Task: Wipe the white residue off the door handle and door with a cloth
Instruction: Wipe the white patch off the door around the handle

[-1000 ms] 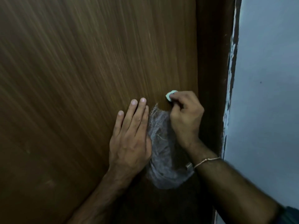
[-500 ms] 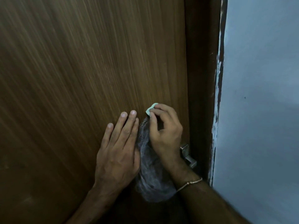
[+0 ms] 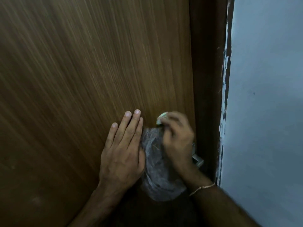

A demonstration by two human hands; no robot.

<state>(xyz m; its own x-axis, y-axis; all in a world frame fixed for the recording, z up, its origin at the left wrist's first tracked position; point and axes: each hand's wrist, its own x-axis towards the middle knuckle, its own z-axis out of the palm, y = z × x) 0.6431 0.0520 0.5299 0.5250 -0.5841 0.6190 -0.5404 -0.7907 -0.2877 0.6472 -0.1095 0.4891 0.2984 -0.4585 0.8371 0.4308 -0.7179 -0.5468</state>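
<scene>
A brown wood-grain door (image 3: 82, 79) fills the view. My left hand (image 3: 123, 151) lies flat on it with straight fingers. To its right, my right hand (image 3: 177, 138) is blurred with motion; its curled fingers pinch a small pale green piece (image 3: 161, 119) against the door. A grey cloth (image 3: 157, 171) hangs between the two hands, below the right hand. The metal door handle (image 3: 197, 158) shows only in part behind my right wrist.
The dark door frame (image 3: 208, 79) runs down the right of the door. Beyond it is a pale blue wall (image 3: 265, 112) with chipped paint along its edge. A thin bracelet (image 3: 202, 188) circles my right wrist.
My right hand with the green piece has shifted down and sideways across the door and is now blurred. The left hand stays flat. The view has shifted a little.
</scene>
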